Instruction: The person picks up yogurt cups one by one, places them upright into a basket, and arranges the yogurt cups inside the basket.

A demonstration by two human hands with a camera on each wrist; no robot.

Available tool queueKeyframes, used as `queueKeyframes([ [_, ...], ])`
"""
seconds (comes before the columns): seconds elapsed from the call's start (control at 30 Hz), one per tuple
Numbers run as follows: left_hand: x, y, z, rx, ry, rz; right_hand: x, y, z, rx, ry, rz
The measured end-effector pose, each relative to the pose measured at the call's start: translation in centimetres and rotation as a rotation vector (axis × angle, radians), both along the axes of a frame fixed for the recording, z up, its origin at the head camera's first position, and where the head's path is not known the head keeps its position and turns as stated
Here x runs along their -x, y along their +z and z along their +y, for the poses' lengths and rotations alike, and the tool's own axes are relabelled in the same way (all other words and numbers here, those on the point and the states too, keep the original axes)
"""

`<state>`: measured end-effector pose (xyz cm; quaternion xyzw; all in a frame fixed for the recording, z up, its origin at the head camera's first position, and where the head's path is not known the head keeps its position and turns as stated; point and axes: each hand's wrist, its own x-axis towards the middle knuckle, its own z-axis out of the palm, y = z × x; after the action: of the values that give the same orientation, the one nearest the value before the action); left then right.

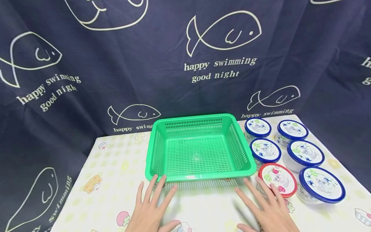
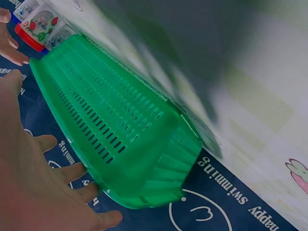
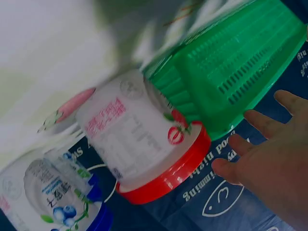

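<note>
A green plastic basket point(image 1: 200, 154) with slotted walls stands at the middle of the table, nothing inside it. My left hand point(image 1: 153, 206) is spread, fingers straight, its fingertips overlapping the basket's front left rim in the head view. My right hand point(image 1: 268, 206) is also spread, palm down, between the basket's front right corner and a red-lidded tub point(image 1: 278, 179); its fingertips overlap the tub's lid edge in the head view. In the right wrist view the tub point(image 3: 139, 134) stands beside the basket point(image 3: 231, 72), apart from the fingers. Neither hand holds anything.
Several blue-lidded tubs point(image 1: 305, 153) stand in two rows right of the basket, the red-lidded one at the front of the inner row. A patterned cloth point(image 1: 110, 180) covers the table. Behind it hangs a dark blue curtain point(image 1: 174, 80) with fish drawings.
</note>
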<state>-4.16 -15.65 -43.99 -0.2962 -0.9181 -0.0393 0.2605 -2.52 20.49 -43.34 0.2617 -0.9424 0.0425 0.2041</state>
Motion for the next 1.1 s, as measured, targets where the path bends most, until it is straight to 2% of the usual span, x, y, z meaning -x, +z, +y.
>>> queueKeyframes([
  [0.37, 0.3, 0.4, -0.5, -0.015, 0.002, -0.034, 1.1, 2.2, 3.2, 0.089, -0.112, 0.000],
  [0.7, 0.1, 0.6, -0.6, 0.029, 0.031, -0.098, 1.3, 1.2, 4.7, 0.155, -0.179, -0.059],
  [0.83, 0.5, 0.8, -0.5, 0.025, 0.017, -0.068, 1.6, 1.1, 5.0, 0.162, -0.204, -0.077],
  [1.03, 1.6, 1.2, -0.2, -0.003, -0.016, 0.007, 2.3, 1.3, 5.1, 0.174, -0.192, -0.073],
  [1.1, 1.7, 1.3, -0.1, -0.007, -0.019, 0.008, 2.4, 1.3, 5.1, 0.185, -0.189, -0.078],
])
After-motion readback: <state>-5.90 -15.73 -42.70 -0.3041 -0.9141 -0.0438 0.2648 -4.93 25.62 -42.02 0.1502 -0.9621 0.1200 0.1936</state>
